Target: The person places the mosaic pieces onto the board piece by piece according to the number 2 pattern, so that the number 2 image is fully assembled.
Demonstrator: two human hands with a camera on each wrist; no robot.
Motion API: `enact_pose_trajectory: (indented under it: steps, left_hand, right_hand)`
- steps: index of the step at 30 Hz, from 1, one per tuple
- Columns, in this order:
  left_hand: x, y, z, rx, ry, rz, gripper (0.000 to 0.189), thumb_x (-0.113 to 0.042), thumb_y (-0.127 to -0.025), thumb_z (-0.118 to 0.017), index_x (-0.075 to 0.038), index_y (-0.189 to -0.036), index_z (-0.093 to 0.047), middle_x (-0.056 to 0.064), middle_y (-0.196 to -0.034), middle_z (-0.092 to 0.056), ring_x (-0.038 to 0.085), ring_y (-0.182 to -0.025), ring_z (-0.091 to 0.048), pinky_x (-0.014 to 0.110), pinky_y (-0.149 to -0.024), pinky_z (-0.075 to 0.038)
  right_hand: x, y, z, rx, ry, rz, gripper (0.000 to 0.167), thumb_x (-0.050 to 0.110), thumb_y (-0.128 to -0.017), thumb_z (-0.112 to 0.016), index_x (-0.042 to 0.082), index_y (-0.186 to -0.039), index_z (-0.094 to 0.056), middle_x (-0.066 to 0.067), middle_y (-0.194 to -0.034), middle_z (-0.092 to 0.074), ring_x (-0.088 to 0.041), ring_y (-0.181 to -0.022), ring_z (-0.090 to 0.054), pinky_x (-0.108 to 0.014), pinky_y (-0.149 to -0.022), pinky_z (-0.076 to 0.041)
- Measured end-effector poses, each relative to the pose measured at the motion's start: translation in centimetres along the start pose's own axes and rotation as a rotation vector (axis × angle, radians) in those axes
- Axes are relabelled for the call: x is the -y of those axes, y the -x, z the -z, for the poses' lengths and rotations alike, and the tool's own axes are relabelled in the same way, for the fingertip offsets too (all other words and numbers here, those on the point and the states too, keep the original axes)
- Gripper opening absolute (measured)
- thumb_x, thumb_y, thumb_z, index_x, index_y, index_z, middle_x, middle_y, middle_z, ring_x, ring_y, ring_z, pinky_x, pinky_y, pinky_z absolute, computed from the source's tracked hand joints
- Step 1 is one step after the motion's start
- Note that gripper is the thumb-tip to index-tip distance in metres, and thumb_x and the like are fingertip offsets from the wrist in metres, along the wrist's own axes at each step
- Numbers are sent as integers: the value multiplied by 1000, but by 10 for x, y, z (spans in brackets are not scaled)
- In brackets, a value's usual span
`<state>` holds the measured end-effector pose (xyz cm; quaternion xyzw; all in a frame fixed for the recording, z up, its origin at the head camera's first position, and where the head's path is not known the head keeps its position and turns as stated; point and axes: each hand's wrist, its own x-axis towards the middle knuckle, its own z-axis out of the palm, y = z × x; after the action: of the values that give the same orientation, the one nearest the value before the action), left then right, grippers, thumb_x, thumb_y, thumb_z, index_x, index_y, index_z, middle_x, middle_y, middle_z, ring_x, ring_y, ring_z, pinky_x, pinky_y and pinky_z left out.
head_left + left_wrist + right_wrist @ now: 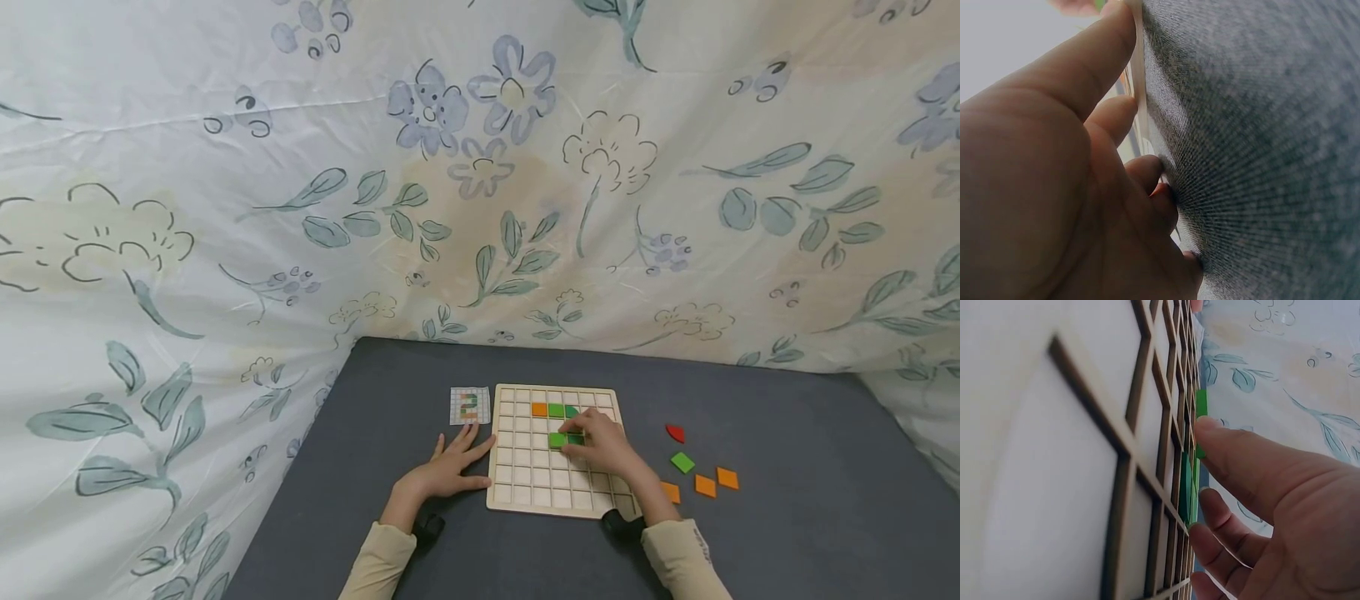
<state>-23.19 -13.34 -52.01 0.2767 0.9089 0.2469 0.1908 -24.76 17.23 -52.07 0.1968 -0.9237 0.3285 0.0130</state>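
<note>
A wooden grid board [517, 497] lies on the table. My left hand [447, 468] rests at its left edge with fingers spread; in the left wrist view the fingertips [1124, 112] touch the board's side. Over the board's middle, my right hand [602, 443] pinches a light green square tile [557, 440] between thumb and finger. In the right wrist view this green tile [1202, 403] stands proud of the grid beside the thumb. A dark green piece [575, 438] lies under the right fingers, partly hidden. Higher up sit an orange tile [539, 409], a green tile [556, 410] and a dark green piece [572, 411].
A small pattern card [469, 406] lies left of the board. To the right are a red piece [676, 433], a green square [682, 462] and orange squares [705, 485], one partly behind the right forearm. Flowered cloth [525, 208] hangs behind the grey table [810, 500].
</note>
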Motion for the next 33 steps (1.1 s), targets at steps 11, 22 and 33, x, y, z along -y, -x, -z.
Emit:
enact_pose_trajectory:
  steps: [11,22,33]
  left_hand:
    - [3,-1,-3,-6,0,-7,71,-46,-91,-53,-21,-149,-22,13,-156,-4,31,-143,-1,62,-109,6]
    - [4,-1,-4,-9,-2,-6,71,-47,-90,-53,-22,-149,-22,12,-156,-4,30,-143,-1,61,-109,5]
    - [3,-1,-3,-9,-8,-17,71,-46,-91,-53,-20,-149,-22,13,-156,-4,32,-143,-1,62,-109,5]
  right_hand:
    - [2,2,-1,-3,15,-26,24,21,-77,-76,14,-98,-69,-3,-90,-55,-16,-78,-49,-29,-66,-37]
    - [2,1,-2,-6,29,-27,26,21,-77,-77,15,-101,-69,-2,-90,-55,-15,-77,-48,-28,-65,-36]
    - [5,2,-1,-7,19,-11,26,22,-77,-76,14,-102,-69,-4,-91,-56,-17,-78,-50,-30,-67,-36]
